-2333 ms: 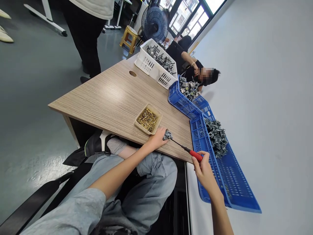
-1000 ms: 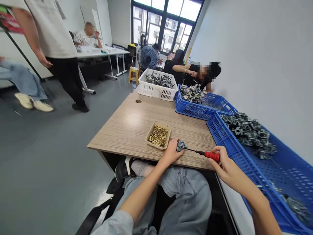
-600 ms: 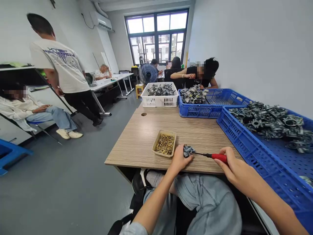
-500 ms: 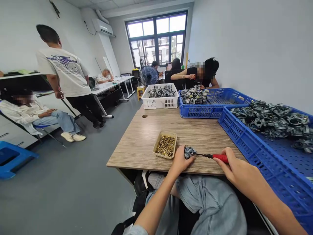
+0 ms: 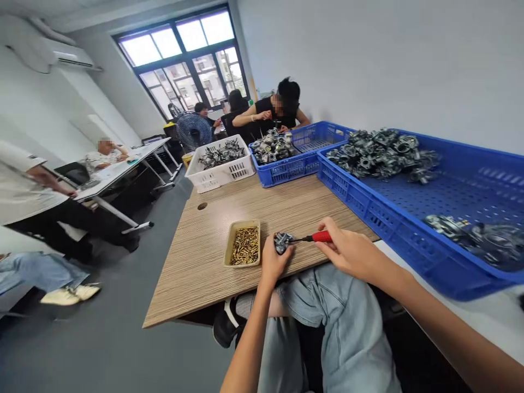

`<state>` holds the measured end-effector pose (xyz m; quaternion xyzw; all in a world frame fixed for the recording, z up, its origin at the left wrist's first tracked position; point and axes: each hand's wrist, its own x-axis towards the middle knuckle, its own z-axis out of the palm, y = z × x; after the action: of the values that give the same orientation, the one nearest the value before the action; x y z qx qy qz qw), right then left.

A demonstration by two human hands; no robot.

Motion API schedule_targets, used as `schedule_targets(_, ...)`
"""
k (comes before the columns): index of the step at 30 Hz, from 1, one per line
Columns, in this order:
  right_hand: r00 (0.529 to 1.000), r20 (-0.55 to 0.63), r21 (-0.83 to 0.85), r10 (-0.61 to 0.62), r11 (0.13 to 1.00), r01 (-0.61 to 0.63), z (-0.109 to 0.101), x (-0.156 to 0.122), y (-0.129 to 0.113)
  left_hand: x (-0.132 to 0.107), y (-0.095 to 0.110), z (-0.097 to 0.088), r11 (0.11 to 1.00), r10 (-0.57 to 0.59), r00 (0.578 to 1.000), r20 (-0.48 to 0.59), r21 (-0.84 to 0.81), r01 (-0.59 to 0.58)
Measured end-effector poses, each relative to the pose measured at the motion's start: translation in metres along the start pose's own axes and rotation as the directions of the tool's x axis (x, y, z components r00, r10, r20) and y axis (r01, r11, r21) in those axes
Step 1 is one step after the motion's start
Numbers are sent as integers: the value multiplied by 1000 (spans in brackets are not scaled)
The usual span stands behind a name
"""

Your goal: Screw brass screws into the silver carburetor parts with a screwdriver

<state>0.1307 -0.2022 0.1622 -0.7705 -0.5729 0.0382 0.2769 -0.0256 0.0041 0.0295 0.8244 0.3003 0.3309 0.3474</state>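
My left hand (image 5: 273,260) is closed around a small grey metal part (image 5: 281,242) at the near edge of the wooden table (image 5: 213,224). A screwdriver with a red handle (image 5: 320,236) lies nearly level in my right hand (image 5: 347,251), fingers wrapped round the handle, and its thin shaft tip meets the metal part. Just left of my left hand sits a small tan tray of brass screws (image 5: 243,245). My knees in grey jeans show below the table edge.
A large blue crate (image 5: 393,218) of grey metal parts stands to my right, a second blue crate (image 5: 295,164) and a white basket (image 5: 216,174) of parts behind it. A person in black sits at the far end. Other people are at the left by a white desk.
The camera view swung from a steep tilt to upright and then leftward. Both hands kept their hold on the metal part and the screwdriver at the table edge.
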Motion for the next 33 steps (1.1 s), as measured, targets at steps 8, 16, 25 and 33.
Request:
schedule_targets(8, 996, 83, 19, -15, 1000, 14, -12, -4, -10, 1, 5, -2, 999, 27, 1000, 0, 40, -27)
schedule_targets(16, 996, 75, -107, 57, 993, -49, -6, 2, -11, 1, 1, 0, 999, 15, 1000, -14, 39, -15)
schedule_targets(25, 977, 55, -450, 207, 878, -160, -15, 21, -44, 0, -2, 3, 999, 42, 997, -62, -3, -42)
schedule_targets(33, 970, -32, -549, 239, 807, -217, -8, 23, -46, 1, -2, 3, 998, 55, 996, -64, -17, -56)
